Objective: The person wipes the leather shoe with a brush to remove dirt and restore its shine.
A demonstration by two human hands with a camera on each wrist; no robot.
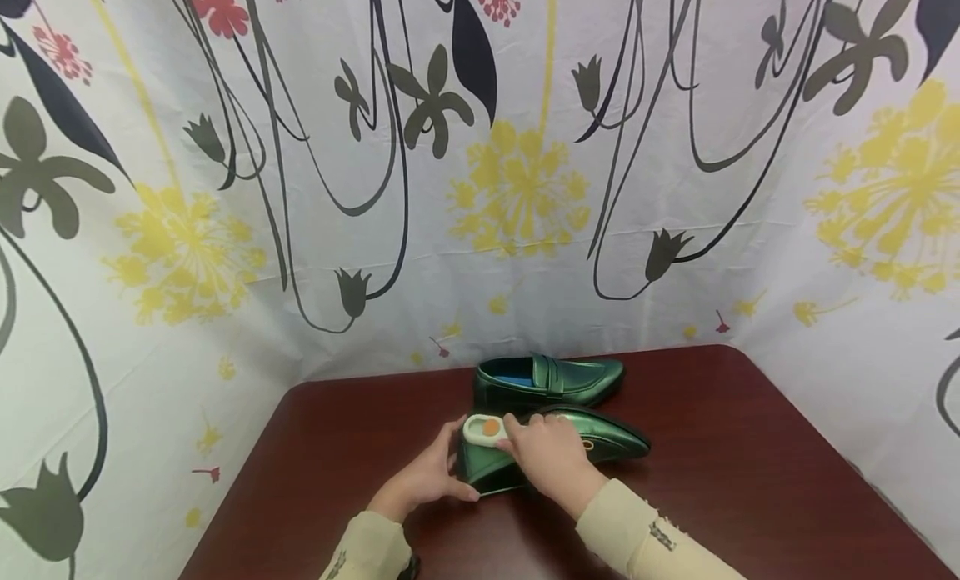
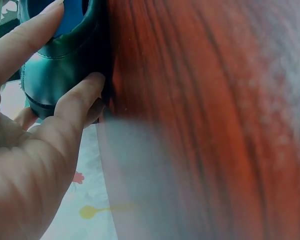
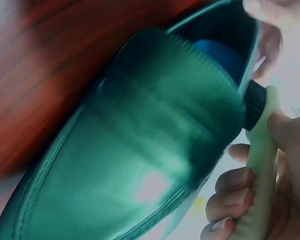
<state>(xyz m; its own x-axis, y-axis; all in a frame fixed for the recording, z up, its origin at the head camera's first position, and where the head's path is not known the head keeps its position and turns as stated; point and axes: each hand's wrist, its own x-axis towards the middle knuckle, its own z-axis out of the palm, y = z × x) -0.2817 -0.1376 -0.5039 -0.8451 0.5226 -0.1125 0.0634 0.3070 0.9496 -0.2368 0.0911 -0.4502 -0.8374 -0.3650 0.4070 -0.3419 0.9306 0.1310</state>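
A shiny green loafer lies tilted on its side, its opening toward me and its toe pointing right. My left hand grips it at the heel, with fingers spread around the heel part and one fingertip at the opening's rim. In my right hand is a small cream brush with an orange spot on its back. Fingers wrap around its pale handle in the right wrist view. Its dark bristles press against the loafer's side near the opening, where a blue insole shows.
A matching green loafer stands upright just behind, toe to the right. Both shoes are on a dark red-brown wooden table with rounded back corners. A white flower-patterned curtain hangs close around the table's back and sides.
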